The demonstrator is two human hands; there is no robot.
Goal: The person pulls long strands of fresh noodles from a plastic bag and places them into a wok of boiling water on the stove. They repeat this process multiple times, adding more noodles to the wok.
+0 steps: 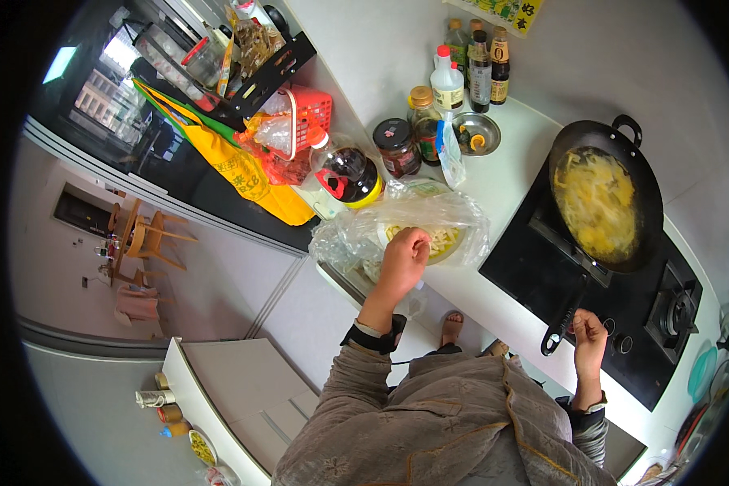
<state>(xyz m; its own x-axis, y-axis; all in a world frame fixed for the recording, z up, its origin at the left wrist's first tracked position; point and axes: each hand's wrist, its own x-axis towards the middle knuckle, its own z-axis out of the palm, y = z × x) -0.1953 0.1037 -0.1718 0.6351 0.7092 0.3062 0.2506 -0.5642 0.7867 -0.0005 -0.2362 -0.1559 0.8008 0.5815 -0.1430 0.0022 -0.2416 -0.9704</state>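
My left hand [406, 258], fingers curled, is over the near side of a bowl of pale sliced food [443, 241]. A clear plastic bag [364, 222] lies about that bowl; whether the fingers pinch anything cannot be made out. My right hand [589, 337] is at the hob's front edge, its fingers bent between the wok's black handle [560, 325] and a control knob [609, 327]. What those fingers touch is unclear. On the left burner, a black wok [650, 206] holds yellow, egg-like food in liquid [598, 206].
Several sauce bottles [480, 73], a dark-lidded jar [397, 149] and a small metal bowl [483, 133] line the back of the counter. A big bottle of dark liquid [352, 173] stands by a red basket [313, 115]. The second burner [677, 310] is at the right.
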